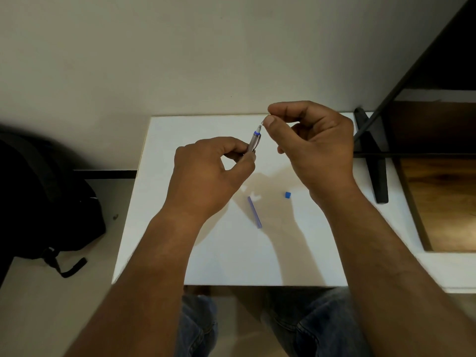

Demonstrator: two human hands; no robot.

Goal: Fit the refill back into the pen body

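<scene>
Above the table's [159,202] far edge, our left hand [208,173] grips the pen barrel [255,141]; our right hand [314,143] pinches its white tip [260,124]. A blue tube [255,212] and blue cap [288,194] lie mid-table, seemingly not yet fitted.

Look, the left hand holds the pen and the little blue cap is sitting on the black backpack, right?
Not quite. The left hand does hold the pen, but the little blue cap lies on the white table, near the right wrist, not on the black backpack. The head view shows it.
</scene>
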